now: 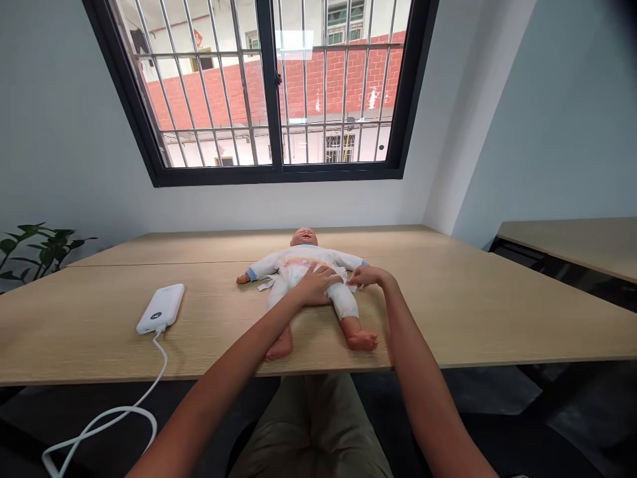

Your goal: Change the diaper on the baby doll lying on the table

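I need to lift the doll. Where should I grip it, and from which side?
Probably around the chest, below the armpits, one hand from each side. The doll lies on its back with arms spread wide, so both flanks look reachable. The left hand rests over its hips and the right hand is beside them, so both would move up.

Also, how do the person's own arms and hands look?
The left arm and right arm are bare as far as they show: no sleeve, watch or bracelet. The left hand and right hand wear no gloves; any ring is too small to tell.
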### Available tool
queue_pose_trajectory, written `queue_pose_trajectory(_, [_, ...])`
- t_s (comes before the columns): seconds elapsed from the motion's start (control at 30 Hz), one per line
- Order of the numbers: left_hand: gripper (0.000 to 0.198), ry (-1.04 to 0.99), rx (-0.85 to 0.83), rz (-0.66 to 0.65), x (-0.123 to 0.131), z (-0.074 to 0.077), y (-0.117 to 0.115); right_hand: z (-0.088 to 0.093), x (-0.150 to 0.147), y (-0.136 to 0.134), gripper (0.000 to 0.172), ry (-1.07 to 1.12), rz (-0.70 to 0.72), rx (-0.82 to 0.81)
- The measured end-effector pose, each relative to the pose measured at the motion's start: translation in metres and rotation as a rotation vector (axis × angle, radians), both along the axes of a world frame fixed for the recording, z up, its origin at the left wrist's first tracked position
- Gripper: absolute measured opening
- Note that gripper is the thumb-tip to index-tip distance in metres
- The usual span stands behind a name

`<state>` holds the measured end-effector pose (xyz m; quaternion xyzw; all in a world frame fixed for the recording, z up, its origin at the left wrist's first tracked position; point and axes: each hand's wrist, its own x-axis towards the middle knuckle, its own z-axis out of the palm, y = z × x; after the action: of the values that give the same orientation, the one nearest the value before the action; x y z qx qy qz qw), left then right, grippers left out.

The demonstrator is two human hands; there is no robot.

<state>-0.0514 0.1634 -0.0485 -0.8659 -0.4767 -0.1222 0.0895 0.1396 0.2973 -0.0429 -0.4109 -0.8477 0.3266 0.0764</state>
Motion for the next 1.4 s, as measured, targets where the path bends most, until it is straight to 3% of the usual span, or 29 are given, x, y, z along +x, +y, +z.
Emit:
queue_pose_trajectory(0.13, [0.045, 0.027, 0.015, 0.004, 0.001, 0.0, -0.002, 0.004, -0.003, -0.002, 0.028, 0.369, 0.026, -0.099])
queue_pose_trajectory(0.23, [0.045, 0.034, 0.009, -0.004, 0.002, -0.001, -0.002, 0.002, -0.015, -0.004, 0.04, 0.68, 0.01, -0.051])
queue_pose_trajectory(0.37, [0.046, 0.036, 0.042, -0.015, 0.0, -0.004, -0.001, -0.003, -0.046, -0.01, 0.044, 0.859, 0.005, 0.051])
queue_pose_trajectory(0.57, [0.056, 0.111, 0.051, -0.032, -0.003, -0.011, 0.004, 0.0, -0.083, -0.013, 0.037, 0.774, -0.013, 0.082])
queue_pose_trajectory(0.97, [0.052, 0.173, 0.162, -0.073, -0.002, -0.015, 0.002, -0.004, -0.081, -0.019, 0.043, 0.82, -0.033, -0.044])
queue_pose_trajectory(1.2, [0.053, 0.133, 0.09, -0.065, -0.001, -0.017, 0.004, 0.0, -0.092, -0.033, 0.01, 0.722, -0.076, -0.14])
queue_pose_trajectory(1.4, [0.054, 0.078, 0.075, -0.059, 0.001, -0.012, 0.0, 0.004, -0.091, -0.03, 0.023, 0.802, -0.101, -0.223])
